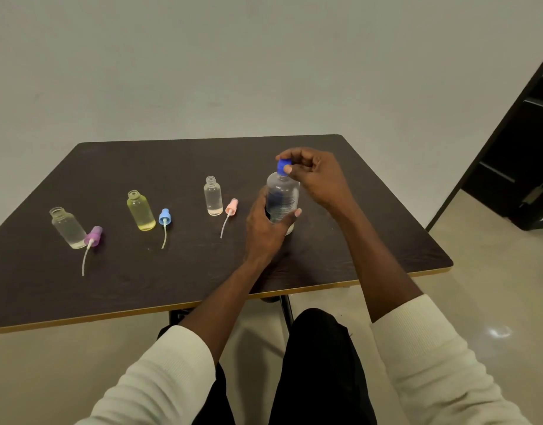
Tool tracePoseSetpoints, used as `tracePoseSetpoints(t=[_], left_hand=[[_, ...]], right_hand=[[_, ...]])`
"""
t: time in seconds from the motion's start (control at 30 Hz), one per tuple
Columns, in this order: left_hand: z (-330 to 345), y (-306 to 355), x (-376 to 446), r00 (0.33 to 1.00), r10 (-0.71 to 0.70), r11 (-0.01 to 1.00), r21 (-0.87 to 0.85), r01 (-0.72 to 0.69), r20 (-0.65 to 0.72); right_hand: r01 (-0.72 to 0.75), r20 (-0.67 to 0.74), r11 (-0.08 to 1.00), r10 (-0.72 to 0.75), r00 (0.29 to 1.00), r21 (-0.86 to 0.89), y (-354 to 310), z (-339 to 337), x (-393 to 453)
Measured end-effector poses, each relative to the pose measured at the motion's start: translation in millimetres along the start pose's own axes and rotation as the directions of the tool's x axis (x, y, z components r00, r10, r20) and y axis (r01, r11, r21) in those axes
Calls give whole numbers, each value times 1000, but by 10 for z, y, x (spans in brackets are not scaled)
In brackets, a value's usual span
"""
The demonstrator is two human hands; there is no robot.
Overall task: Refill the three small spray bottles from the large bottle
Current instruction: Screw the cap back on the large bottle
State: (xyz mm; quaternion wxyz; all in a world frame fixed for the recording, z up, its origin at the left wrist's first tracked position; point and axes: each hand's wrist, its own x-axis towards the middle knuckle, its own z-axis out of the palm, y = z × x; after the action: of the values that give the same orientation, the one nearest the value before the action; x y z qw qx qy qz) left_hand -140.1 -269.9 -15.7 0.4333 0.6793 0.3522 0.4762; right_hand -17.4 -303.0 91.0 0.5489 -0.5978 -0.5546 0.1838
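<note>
On table (386,228), right side: large bottle (283,201) stood upright | left hand (265,231) gripped its body | right hand (314,173) fingers pinched blue cap (283,166) | step: uncapping | next: pour into open small bottles.

A dark wood-grain counter (178,271) with a pale edge band is set against a plain off-white wall (233,62). Glossy beige floor (493,296) is seen beneath, and a dark door (521,154) at right.

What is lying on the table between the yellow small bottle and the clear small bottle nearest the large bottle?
In the head view, only the blue spray cap with its tube lies between the yellow bottle and that clear bottle.
</note>
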Motion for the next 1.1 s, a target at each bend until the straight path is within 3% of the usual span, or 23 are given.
tracePoseSetpoints(t=[0.17,0.33,0.43,0.53,0.7,0.83,0.93,1.1], left_hand=[[-3,10,-14,1000,-4,1000,2,4,8],[-20,-28,-17,997,-67,995,-69,69,26],[-42,26,-45,994,-94,975,-207,80,-59],[-59,52,-57,975,-153,959,-261,107,-160],[-62,16,-39,949,-225,958,-230,173,-221],[-40,17,-29,954,-201,975,-144,171,-222],[-12,29,-6,971,-144,987,43,154,-191],[103,64,29,993,-19,935,354,-23,116]], right_hand=[[-38,-66,975,54,996,218,91,79,-94],[-179,-170,915,254,952,361,363,133,-259],[-258,-27,935,273,962,243,526,129,-388],[-234,115,965,221,968,114,580,174,-482],[-201,42,979,199,979,27,607,303,-535],[-168,-19,986,168,986,-3,657,345,-517],[-140,-113,990,139,984,3,676,266,-491],[-166,-352,986,152,924,-11,756,-112,-401]])
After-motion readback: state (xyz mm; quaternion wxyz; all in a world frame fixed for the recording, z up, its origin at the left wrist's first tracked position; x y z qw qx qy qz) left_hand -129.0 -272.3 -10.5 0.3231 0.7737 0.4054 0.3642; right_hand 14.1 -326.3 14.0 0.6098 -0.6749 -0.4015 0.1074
